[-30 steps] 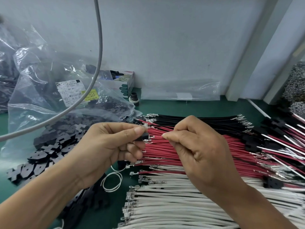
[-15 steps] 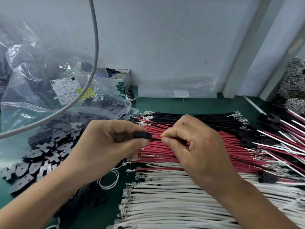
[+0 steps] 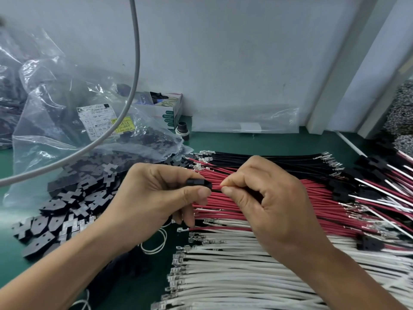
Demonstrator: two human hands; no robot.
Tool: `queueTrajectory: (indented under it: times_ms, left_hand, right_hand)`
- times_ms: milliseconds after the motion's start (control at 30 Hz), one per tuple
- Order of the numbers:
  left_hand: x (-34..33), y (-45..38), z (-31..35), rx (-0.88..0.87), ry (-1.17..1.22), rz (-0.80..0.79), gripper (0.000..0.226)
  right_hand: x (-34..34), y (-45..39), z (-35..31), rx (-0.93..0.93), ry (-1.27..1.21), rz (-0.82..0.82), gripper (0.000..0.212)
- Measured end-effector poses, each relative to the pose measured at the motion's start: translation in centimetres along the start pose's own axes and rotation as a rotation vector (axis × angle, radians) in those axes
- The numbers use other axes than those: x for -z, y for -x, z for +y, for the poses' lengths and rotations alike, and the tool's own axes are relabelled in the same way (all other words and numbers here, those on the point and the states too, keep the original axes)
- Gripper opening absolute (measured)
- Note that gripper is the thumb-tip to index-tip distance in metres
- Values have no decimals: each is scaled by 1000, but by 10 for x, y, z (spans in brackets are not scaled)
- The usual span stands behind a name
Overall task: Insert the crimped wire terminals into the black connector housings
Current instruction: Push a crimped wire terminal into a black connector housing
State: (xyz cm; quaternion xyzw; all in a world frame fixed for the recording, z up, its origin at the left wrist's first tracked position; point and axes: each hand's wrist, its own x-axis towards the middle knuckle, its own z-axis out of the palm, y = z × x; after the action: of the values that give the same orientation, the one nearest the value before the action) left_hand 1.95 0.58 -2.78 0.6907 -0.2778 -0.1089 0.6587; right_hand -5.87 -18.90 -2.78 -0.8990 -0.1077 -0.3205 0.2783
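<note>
Pinched between my left hand's (image 3: 161, 198) thumb and forefinger, the black connector housing (image 3: 199, 183) sits at the centre of the frame, its open end turned toward the right. My right hand (image 3: 268, 198) closes its grip on one red wire (image 3: 216, 188), thumb and forefinger nipping it just beside the housing mouth; the crimped terminal itself is out of sight, so I judge it is already partly inside, though I cannot tell how deep. Below and behind both hands the loose red wires (image 3: 317, 186), the black wires (image 3: 268, 158) and the white wires (image 3: 234, 276) lie in rows on the green bench (image 3: 257, 142). More housings (image 3: 73, 198) spill from the plastic bag (image 3: 55, 130) at the left of the frame. From here the risk is pushing off-axis: gripped this close, the wire could buckle or the terminal could go in rotated and never latch. A half-seated terminal would look finished yet pull out later. My left grip could also let the small housing twist.
</note>
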Motion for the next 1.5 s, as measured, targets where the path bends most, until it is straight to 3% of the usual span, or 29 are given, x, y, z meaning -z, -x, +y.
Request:
queueTrajectory:
  times_ms: [233,300,400,467,733,933,1167,1500]
  left_hand:
    - [-1,-1,-4,-66,-87,-15,9]
    - [0,-1,-6,-87,-113,-3,9]
    - [2,-3,-9,-98,-137,-5,10]
    - [3,-4,-10,-100,-153,-10,11]
    - [6,-5,-9,-91,-142,39,12]
    - [6,-6,-5,-24,-53,48,24]
    - [6,-6,-4,21,14,42,26]
    - [7,-5,-3,38,-9,-4,25]
  right_hand:
    - [29,-10,-3,69,293,-86,5]
    - [36,-11,-11,81,285,-222,6]
    - [29,-3,-21,33,276,-561,19]
    - [24,4,-21,8,261,-609,22]
    - [20,15,-13,-30,230,-529,9]
    - [29,14,0,-164,11,-246,11]
    - [29,13,1,-78,102,-27,8]
    - [23,15,1,69,348,80,11]
